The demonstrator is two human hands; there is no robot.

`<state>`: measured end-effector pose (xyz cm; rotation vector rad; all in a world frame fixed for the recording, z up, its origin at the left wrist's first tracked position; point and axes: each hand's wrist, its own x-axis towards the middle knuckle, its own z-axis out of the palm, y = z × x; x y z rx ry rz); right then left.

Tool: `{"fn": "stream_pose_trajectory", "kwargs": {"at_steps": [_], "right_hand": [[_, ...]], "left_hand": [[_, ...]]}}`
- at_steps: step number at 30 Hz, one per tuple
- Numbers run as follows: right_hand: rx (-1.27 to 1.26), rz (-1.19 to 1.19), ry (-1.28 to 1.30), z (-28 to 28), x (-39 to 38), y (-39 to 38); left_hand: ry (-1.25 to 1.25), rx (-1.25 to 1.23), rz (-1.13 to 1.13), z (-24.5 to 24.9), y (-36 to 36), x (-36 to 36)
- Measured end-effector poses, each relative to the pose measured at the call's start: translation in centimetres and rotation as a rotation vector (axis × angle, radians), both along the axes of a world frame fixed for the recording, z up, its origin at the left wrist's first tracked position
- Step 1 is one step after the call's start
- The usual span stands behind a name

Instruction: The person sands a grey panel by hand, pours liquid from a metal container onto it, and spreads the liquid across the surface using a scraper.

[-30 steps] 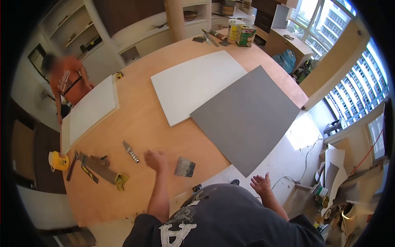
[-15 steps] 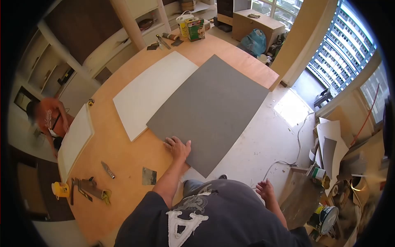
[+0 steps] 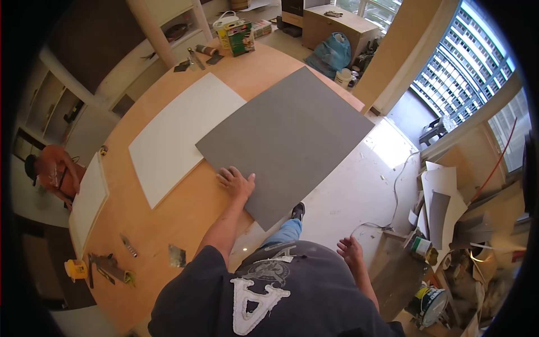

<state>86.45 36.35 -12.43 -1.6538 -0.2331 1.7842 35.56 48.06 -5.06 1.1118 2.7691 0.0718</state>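
Note:
A large grey sheet (image 3: 292, 140) lies partly over the wooden table (image 3: 168, 222) and overhangs its right edge. Flat on the sheet's left edge rests my left hand (image 3: 236, 182), fingers spread. My right hand (image 3: 351, 251) hangs at my right side above the floor, fingers loosely apart with nothing in them. Left of the grey sheet is a white board (image 3: 182, 135) on the table, its right corner overlapped by the sheet.
A co-worker in an orange shirt (image 3: 56, 171) bends beside another white board (image 3: 91, 196). Hand tools (image 3: 106, 268), a yellow tub (image 3: 76, 269) and a utility knife (image 3: 128, 246) lie near left. Right are a cable (image 3: 394, 196), scrap sheets (image 3: 441, 194) and a paint bucket (image 3: 429, 306).
The grey sheet has slid and turned relative to the white board, with my left hand still on its edge. My view has shifted, and a foot now shows stepping out beneath the sheet.

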Motion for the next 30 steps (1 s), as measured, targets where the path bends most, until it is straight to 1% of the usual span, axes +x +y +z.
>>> {"fn": "stream_pose_trajectory", "kwargs": {"at_steps": [4, 8, 9, 12, 16, 18, 20, 23, 26, 28, 30], "right_hand": [[0.101, 0.055, -0.071, 3.9, -0.2, 9.7], [0.072, 0.111, -0.100, 6.9, 2.1, 17.5], [0.055, 0.121, -0.139, 7.6, 2.6, 19.5], [0.056, 0.096, -0.183, 8.3, 4.4, 25.5], [0.120, 0.028, -0.204, 9.2, 4.5, 32.1], [0.111, 0.057, -0.152, 9.5, 3.9, 34.9], [0.090, 0.117, -0.103, 10.1, 2.9, 38.2], [0.113, 0.204, 0.034, 9.6, 2.8, 43.7], [0.206, 0.299, 0.078, 11.0, 2.3, 50.7], [0.216, 0.392, 0.047, 9.7, 2.0, 56.9], [0.309, 0.457, 0.088, 8.2, 1.2, 62.7]], "left_hand": [[0.024, 0.012, -0.049, 0.1, 3.9, 0.7], [0.049, 0.011, -0.066, -0.3, 6.0, 1.2], [0.065, 0.026, -0.075, -0.3, 6.9, 0.9], [0.084, 0.026, -0.062, -0.4, 7.9, 1.1], [0.113, 0.003, -0.088, -1.0, 8.6, 0.8], [0.124, 0.025, -0.090, -1.6, 9.1, 0.8], [0.109, 0.100, -0.103, -1.3, 10.4, 1.6], [0.132, 0.200, -0.062, -0.9, 12.5, 4.7], [0.050, 0.169, 0.058, 0.6, 15.8, 8.8], [0.041, 0.189, 0.125, 0.6, 17.2, 10.9], [0.000, 0.178, 0.225, 0.5, 18.7, 13.3]]}}
